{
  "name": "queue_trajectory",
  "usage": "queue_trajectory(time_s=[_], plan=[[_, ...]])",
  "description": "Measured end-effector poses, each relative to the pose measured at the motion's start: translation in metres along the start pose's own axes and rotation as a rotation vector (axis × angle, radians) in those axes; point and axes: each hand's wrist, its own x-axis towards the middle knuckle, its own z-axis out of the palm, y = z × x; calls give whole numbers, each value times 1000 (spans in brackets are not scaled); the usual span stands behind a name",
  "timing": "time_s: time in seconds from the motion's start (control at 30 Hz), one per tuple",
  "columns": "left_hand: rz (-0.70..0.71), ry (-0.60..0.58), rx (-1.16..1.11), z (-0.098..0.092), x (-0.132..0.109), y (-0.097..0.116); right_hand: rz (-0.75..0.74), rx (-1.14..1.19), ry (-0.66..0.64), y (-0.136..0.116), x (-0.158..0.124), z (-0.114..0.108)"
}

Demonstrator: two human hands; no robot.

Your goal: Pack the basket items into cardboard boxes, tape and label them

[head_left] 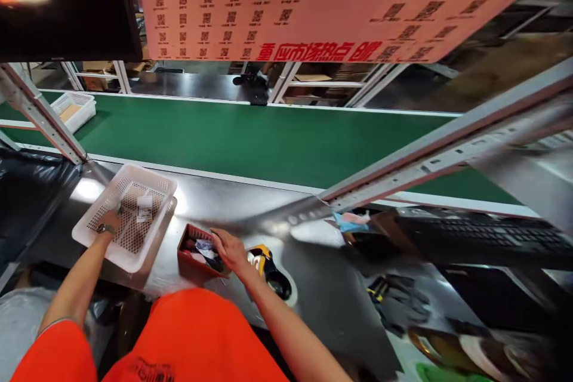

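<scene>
A white perforated basket (169, 191) sits on the metal bench at the left, with a white label (144, 209) in it. My left hand (111, 221), with a band at the wrist, reaches into its left part; its fingers are blurred, and what they hold cannot be made out. To the right stands a small reddish-brown box (194, 268) with small packets (206, 250) inside. My right hand (227, 248) grips the right rim of this box. Just beyond that hand lies a yellow and black tape dispenser (264, 253), partly hidden by my forearm.
A green conveyor belt (215, 131) runs behind the bench, carrying another white basket (83, 110) at the left. Slanted metal posts flank the bench. At the right are a keyboard (483, 236), tape rolls (474, 352) and dark tools. A pink board (335, 6) hangs above.
</scene>
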Motion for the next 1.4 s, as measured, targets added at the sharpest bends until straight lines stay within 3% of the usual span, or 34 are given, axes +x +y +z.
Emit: queue_trajectory(time_s=[0.1,0.27,0.33,0.4,0.47,0.67,0.83,1.0,1.07,1.17,1.27,1.4], plan=[[202,-54,-23,3,-17,33,-16,92,165,7,-5,6],[651,-274,-46,40,-88,135,-65,120,190,9,-7,5],[680,-340,17,56,-109,171,-114,137,183,9,-7,2],[657,-365,66,65,-119,192,-165,155,168,12,-10,-1],[641,-371,83,67,-122,197,-203,155,115,17,-14,-3],[623,-359,120,48,-126,180,-174,43,-134,22,-34,-3],[667,-474,143,43,-121,197,-150,52,-158,11,-40,-6],[662,-567,190,52,-107,221,-137,230,-112,12,-39,-5],[637,-580,222,59,-103,230,-63,385,-27,17,-41,-2],[601,-597,263,74,-101,243,180,722,115,29,-48,2],[569,-622,282,92,-100,253,430,1006,95,39,-59,8],[535,-663,254,109,-96,259,601,1074,79,40,-63,25]])
